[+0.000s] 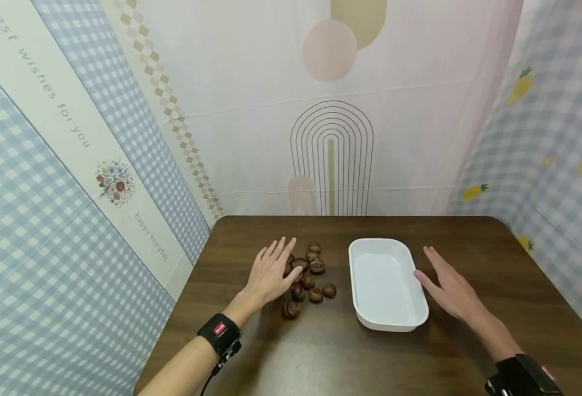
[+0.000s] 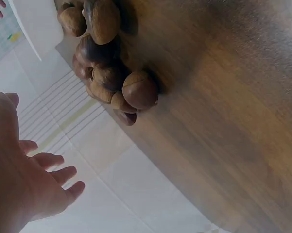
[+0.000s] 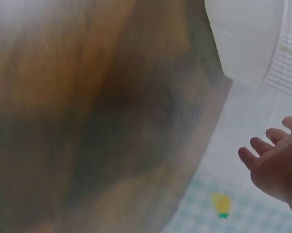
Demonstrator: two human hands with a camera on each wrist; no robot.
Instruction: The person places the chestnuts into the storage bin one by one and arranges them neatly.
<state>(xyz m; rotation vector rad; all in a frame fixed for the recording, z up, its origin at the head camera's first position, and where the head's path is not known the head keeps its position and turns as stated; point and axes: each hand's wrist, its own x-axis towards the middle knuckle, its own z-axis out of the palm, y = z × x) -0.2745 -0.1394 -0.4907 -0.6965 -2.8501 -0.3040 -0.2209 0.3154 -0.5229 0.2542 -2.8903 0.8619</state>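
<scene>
Several brown chestnuts lie in a loose pile left of the table's middle. My left hand, fingers spread, hovers at the pile's left side and hides part of it in the head view. In the left wrist view that hand appears apart from the chestnuts. A white rectangular dish stands right of the pile, with nothing in it. Beside the dish's right wall is my right hand, its fingers extended and its thumb overlapping the rim in the head view. Neither hand holds anything.
The dark wooden table has rounded far corners. Behind it hangs a pale patterned cloth, with blue checked cloth at the left and more at the right. A black band with a cable circles my left wrist.
</scene>
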